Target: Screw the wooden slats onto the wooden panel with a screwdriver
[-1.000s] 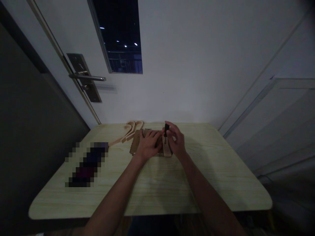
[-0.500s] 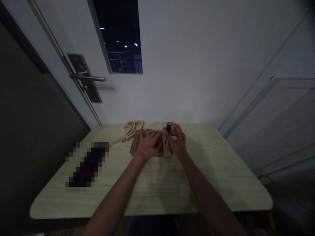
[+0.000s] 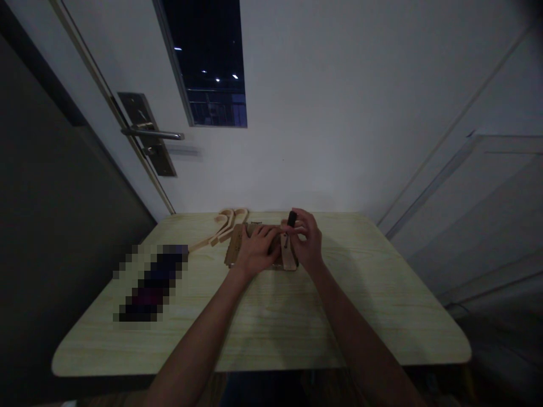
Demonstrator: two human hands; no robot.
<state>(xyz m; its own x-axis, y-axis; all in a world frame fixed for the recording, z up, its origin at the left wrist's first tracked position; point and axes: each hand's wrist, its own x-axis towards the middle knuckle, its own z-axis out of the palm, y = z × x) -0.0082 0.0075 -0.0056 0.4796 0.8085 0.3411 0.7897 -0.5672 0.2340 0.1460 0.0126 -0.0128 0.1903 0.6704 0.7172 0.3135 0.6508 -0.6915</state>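
Observation:
A flat brown perforated wooden board (image 3: 235, 247) lies at the far middle of the pale table (image 3: 263, 316). My left hand (image 3: 255, 251) lies on it, palm down, fingers stretched flat and pressing it. A light wooden strip (image 3: 289, 258) stands along the board's right edge. My right hand (image 3: 307, 243) pinches a small black-handled tool (image 3: 291, 220) upright with its tip down on that strip.
Curved light wooden pieces (image 3: 224, 224) lie at the table's far edge, left of the board. A blurred dark patch (image 3: 150, 282) covers something on the table's left. A white door with a metal handle (image 3: 153, 134) and a dark window (image 3: 207, 62) stands behind.
My right hand's fingers have shifted slightly around the black tool, which stays upright over the strip. The left hand has not moved.

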